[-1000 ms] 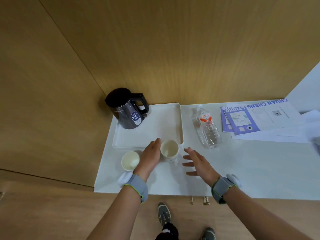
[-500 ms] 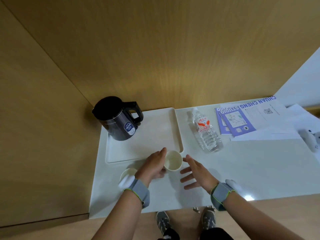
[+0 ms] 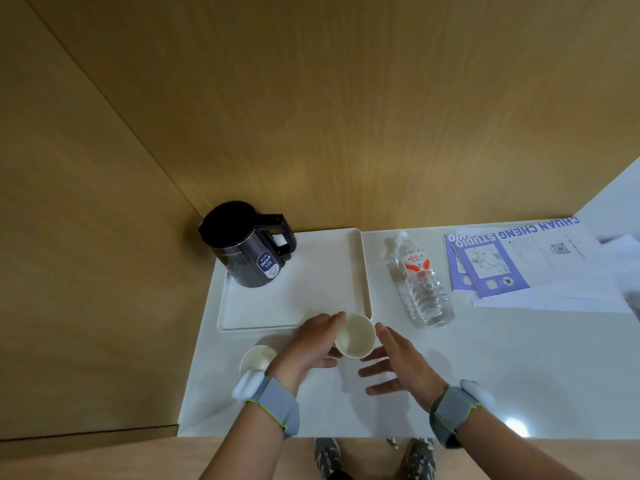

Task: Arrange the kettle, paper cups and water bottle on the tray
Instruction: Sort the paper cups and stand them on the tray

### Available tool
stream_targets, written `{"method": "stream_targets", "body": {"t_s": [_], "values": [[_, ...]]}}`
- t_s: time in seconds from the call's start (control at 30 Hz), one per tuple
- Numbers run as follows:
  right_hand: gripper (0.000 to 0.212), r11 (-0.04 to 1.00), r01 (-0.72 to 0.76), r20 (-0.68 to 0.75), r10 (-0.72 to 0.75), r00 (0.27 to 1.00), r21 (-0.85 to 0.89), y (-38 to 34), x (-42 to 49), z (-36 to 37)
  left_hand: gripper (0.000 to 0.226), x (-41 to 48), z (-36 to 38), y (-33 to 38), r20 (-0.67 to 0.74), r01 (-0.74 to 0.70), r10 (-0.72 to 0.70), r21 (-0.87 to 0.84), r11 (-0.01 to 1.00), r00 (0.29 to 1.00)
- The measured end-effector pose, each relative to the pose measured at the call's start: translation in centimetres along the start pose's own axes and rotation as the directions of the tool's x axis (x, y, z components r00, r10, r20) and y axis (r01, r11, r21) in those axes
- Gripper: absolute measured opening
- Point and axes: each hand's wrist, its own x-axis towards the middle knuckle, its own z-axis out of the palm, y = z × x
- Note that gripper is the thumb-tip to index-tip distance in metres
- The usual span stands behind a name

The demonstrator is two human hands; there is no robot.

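A white tray (image 3: pixel 311 292) lies on the white table with a black kettle (image 3: pixel 244 249) standing in its far left corner. My left hand (image 3: pixel 313 342) grips a white paper cup (image 3: pixel 355 336), held upright just off the tray's near right corner. My right hand (image 3: pixel 398 363) is spread open right beside that cup, holding nothing. A second paper cup (image 3: pixel 258 356) stands on the table left of my left wrist, partly hidden by it. A clear water bottle (image 3: pixel 420 285) with a red label lies on its side to the right of the tray.
Purple and white leaflets (image 3: pixel 491 265) and loose papers (image 3: pixel 571 292) cover the table's far right. Wooden walls close in behind and to the left. The table's near edge (image 3: pixel 346 436) runs just above my shoes.
The cup in my left hand has tilted and risen slightly by the tray's corner. My right hand has closed in beside it. The view has shifted a little.
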Motion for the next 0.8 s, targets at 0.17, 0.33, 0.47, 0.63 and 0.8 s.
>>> {"method": "stream_targets", "body": {"t_s": [0.17,0.33,0.47,0.63,0.8], "values": [[0.036,0.995,0.079,0.013,-0.08,0.997,0.056,-1.9,0.3,-0.3,0.028,-0.1,-0.5,1.2,-0.077,-0.159,0.16,0.015,0.987,0.984],[0.031,0.979,0.158,0.019,-0.161,0.987,0.127,-4.1,0.9,-0.5,0.019,0.4,-1.3,2.5,-0.104,-0.316,0.317,0.025,0.949,0.943],[0.03,0.956,0.247,0.011,-0.251,0.968,0.156,-5.4,1.9,-0.7,0.02,0.9,-1.9,3.5,-0.158,-0.41,0.411,0.037,0.911,0.898],[0.046,0.932,0.313,-0.039,-0.311,0.95,0.184,-6.4,4.0,-0.8,0.029,1.8,-2.6,3.8,-0.148,-0.48,0.478,0.029,0.877,0.865],[0.059,0.917,0.377,-0.032,-0.376,0.926,0.129,-7.3,5.9,-0.8,0.039,2.7,-3.0,3.7,-0.174,-0.512,0.516,0.07,0.856,0.839]]}}
